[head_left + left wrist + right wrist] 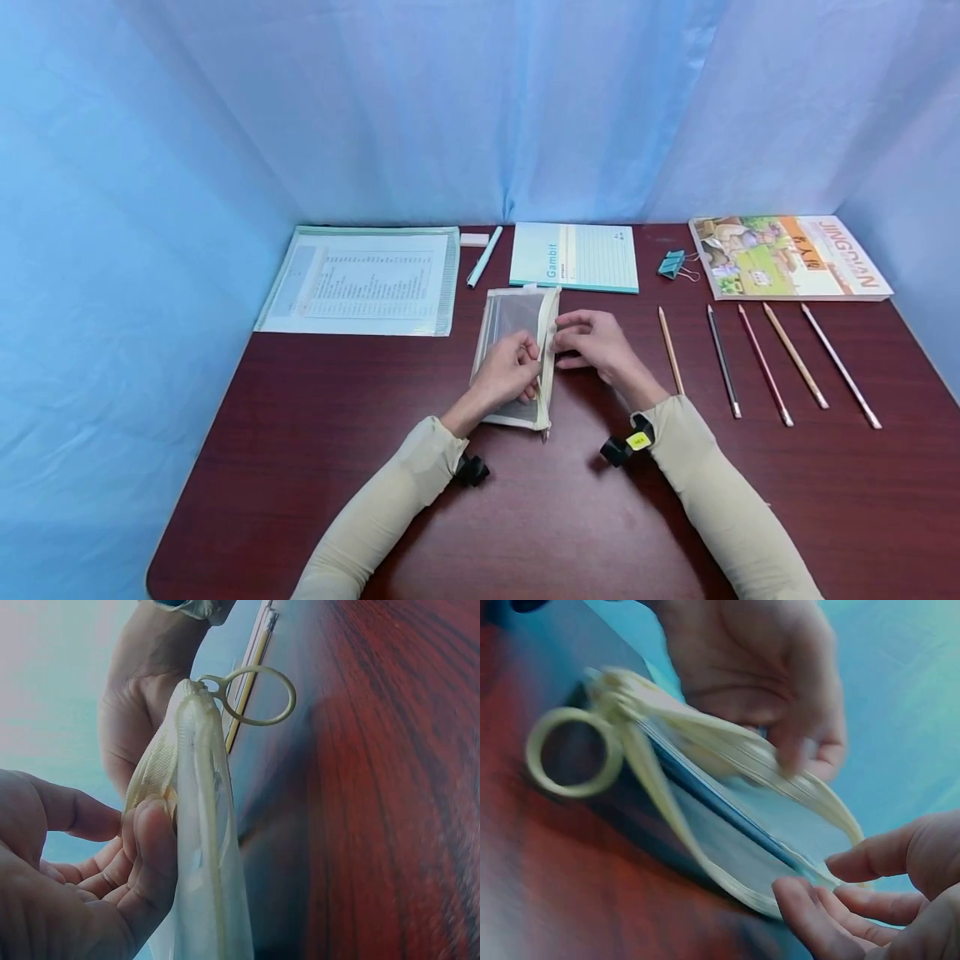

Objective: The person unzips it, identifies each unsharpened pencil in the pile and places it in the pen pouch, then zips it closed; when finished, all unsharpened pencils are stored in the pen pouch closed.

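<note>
A translucent zip pouch (504,321) with cream edging lies on the table, its zip side towards the right. My left hand (512,371) pinches the upper cream zip edge between thumb and curled fingers. At the opposite side of the opening, my right hand (592,342) holds the pouch's edge with thumb and fingertips. The right wrist view shows the mouth spread apart, with a long blue strip (720,806) inside running towards the right fingertips. A cream ring pull (574,754) hangs at the pouch's near end.
Several pencils (780,354) lie spread out at right, below a picture book (787,258) and a teal binder clip (672,264). Behind the pouch are a notebook (573,258), a pen (485,257) and an eraser (473,240). A clear document folder (360,283) lies at left.
</note>
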